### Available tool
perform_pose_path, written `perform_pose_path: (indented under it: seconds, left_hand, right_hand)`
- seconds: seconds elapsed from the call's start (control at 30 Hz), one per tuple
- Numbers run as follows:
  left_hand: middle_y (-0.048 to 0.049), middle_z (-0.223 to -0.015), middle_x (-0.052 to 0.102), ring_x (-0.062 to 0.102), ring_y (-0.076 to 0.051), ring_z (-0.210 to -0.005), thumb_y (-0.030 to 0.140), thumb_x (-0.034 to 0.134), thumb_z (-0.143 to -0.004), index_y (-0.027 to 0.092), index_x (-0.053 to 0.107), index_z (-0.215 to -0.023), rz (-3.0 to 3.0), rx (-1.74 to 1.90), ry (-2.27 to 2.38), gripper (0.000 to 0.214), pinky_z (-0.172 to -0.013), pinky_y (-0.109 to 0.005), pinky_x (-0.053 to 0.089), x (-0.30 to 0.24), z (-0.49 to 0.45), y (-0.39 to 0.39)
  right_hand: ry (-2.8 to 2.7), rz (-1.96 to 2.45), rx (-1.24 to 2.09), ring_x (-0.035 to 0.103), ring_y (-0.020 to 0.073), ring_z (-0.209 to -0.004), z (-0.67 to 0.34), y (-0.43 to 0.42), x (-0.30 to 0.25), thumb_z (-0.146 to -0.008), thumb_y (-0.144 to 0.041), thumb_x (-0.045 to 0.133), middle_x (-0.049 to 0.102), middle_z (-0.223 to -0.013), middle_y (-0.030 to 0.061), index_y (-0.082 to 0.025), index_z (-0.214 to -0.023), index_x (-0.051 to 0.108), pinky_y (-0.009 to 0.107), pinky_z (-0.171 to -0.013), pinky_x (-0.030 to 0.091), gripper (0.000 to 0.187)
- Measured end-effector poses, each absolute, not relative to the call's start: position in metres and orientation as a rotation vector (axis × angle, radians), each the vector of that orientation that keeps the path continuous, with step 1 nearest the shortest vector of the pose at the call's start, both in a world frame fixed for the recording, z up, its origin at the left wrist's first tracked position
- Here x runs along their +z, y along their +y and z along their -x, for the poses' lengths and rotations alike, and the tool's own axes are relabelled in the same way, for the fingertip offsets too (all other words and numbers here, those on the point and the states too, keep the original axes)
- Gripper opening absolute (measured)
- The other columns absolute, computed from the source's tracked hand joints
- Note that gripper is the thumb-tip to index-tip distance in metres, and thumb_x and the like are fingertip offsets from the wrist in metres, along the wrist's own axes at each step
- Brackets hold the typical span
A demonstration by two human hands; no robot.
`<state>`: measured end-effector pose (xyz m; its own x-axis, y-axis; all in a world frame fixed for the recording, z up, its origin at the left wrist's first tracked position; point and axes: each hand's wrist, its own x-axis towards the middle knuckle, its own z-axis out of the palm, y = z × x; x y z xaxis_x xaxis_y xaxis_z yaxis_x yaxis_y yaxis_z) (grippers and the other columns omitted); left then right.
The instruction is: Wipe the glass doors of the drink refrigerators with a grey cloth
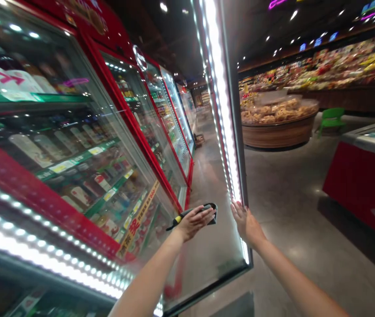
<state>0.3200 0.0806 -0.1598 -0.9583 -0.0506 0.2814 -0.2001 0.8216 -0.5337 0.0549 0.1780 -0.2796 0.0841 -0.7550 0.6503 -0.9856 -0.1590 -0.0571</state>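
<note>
An open glass fridge door (230, 132) with a lit strip along its edge swings out in front of me. My left hand (195, 220) presses a dark grey cloth (212, 210) against the inside of the glass, low down. A black and yellow handle (177, 219) pokes out from under that hand. My right hand (246, 222) lies with fingers stretched on the lit outer edge of the door, holding nothing.
Red-framed drink fridges (134, 132) with bottles on shelves line the left side. The aisle floor (283, 198) runs ahead. A round wooden food display (278, 125) stands further back, a red chest freezer (362, 176) at the right, a green chair (331, 119) between them.
</note>
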Motion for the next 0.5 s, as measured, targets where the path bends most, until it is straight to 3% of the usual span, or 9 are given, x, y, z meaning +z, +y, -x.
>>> perform_pose_path:
  seconds: [0.07, 0.23, 0.37, 0.5]
  left_hand:
    - [0.0134, -0.157, 0.048, 0.034, -0.008, -0.151, 0.004, 0.034, -0.097, 0.034, 0.046, -0.151, -0.201, 0.862, -2.736, 0.063, -0.127, -0.026, 0.024, -0.154, -0.312, 0.08]
    - [0.0028, -0.165, 0.037, 0.017, -0.014, -0.157, 0.003, 0.035, -0.097, 0.026, 0.037, -0.157, -0.454, 0.943, -2.548, 0.064, -0.132, -0.042, 0.01, -0.142, -0.266, 0.074]
    - [0.0046, -0.165, 0.035, 0.008, -0.009, -0.158, 0.005, 0.04, -0.096, 0.025, 0.04, -0.155, -0.282, 1.009, -2.536, 0.062, -0.133, -0.036, 0.007, -0.154, -0.248, 0.077]
    - [0.006, -0.162, 0.041, 0.013, -0.008, -0.157, 0.003, 0.038, -0.096, 0.025, 0.042, -0.153, -0.189, 0.958, -2.555, 0.061, -0.132, -0.034, 0.008, -0.147, -0.24, 0.072]
  right_hand:
    - [-1.689, -2.026, 0.766, 0.045, 0.0249, -0.145, -0.047, 0.179, -0.278, -0.086, 0.004, 0.04, 0.044, -0.158, 0.0153, -0.017, -0.161, 0.028, 0.049, -0.114, 0.047, 0.079]
    - [-1.611, -2.127, 0.783, 0.047, 0.0248, -0.144, -0.034, 0.187, -0.265, -0.089, 0.002, 0.042, 0.048, -0.156, 0.0136, -0.016, -0.151, 0.049, 0.048, -0.114, 0.048, 0.065]
    - [-1.593, -2.105, 0.84, 0.05, 0.0267, -0.142, -0.031, 0.202, -0.248, -0.091, 0.0, 0.043, 0.051, -0.154, 0.0143, -0.015, -0.146, 0.054, 0.05, -0.114, 0.048, 0.058]
    - [-1.521, -2.079, 0.914, 0.045, 0.0284, -0.146, -0.023, 0.216, -0.225, -0.092, -0.001, 0.043, 0.055, -0.15, 0.0139, -0.015, -0.14, 0.061, 0.051, -0.113, 0.049, 0.053]
